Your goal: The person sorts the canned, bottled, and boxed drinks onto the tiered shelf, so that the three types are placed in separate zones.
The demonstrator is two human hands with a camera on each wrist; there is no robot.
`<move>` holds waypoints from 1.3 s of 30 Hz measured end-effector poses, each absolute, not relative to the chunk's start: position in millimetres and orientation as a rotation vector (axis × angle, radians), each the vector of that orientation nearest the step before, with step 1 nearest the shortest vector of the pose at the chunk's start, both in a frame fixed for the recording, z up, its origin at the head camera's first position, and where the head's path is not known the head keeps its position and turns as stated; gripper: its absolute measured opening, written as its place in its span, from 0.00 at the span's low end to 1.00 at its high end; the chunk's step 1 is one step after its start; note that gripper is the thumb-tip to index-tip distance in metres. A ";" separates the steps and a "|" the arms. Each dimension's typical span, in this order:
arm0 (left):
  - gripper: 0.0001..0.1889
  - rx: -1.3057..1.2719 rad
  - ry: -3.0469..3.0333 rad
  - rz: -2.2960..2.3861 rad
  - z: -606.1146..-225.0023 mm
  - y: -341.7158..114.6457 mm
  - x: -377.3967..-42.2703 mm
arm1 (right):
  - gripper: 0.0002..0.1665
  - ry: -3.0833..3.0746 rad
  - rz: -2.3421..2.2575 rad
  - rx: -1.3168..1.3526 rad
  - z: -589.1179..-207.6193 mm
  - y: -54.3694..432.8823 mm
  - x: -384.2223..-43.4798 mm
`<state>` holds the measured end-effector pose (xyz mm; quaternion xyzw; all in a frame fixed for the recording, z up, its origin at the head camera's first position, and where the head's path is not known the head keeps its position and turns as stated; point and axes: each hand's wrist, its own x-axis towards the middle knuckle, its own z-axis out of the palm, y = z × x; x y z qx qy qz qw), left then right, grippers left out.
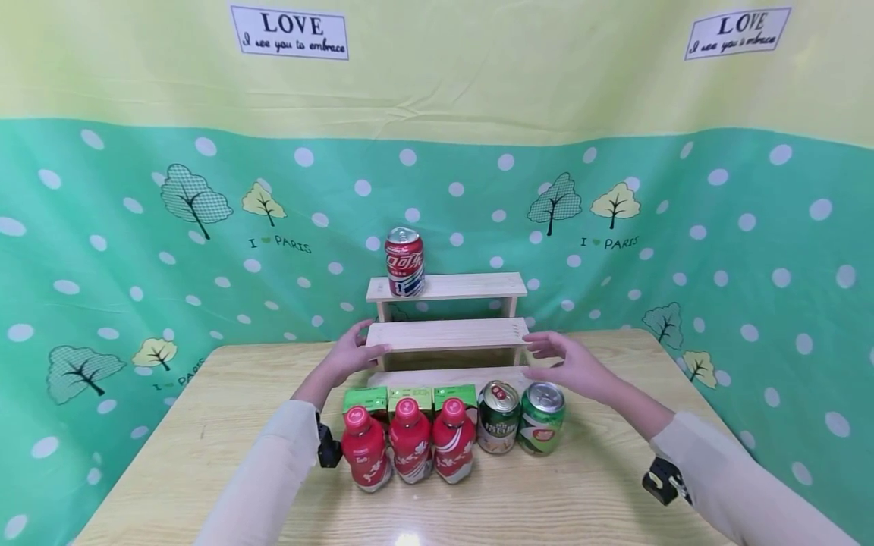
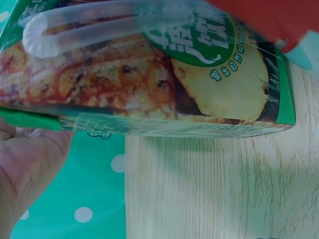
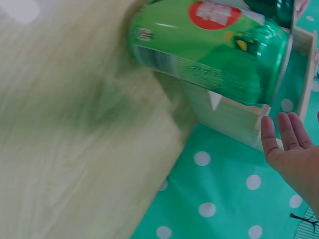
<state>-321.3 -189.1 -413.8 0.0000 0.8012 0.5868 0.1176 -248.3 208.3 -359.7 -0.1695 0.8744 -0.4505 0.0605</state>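
A three-tier wooden step shelf [image 1: 447,334] stands at the back of the table. At the left end of its middle tier is my left hand [image 1: 350,353], the thumb over the front edge and the fingers beside the end. My right hand [image 1: 567,364] is at the right end, fingers loosely extended around the shelf's side and holding nothing. A red cola can [image 1: 405,263] stands upright on the top tier, at its left. Just below my right hand are a green can [image 1: 542,419] and a dark green can [image 1: 498,418] in front of the bottom tier.
Three red bottles [image 1: 412,447] stand in a row before three green juice cartons [image 1: 410,397], left of the cans. A carton [image 2: 124,74] with a pineapple picture and a straw fills the left wrist view. Behind the table [image 1: 253,425] hangs a green and yellow cloth [image 1: 464,167].
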 end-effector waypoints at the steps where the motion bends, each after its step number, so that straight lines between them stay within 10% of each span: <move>1: 0.44 0.000 2.347 1.713 -413.8 -189.1 -321.2 | 0.39 2.642 -1.364 -0.512 -362.0 210.3 -246.6; 39: 0.43 0.004 2.350 1.699 -411.2 -188.9 -319.8 | 0.53 2.625 -1.587 -0.294 -447.9 233.4 -200.1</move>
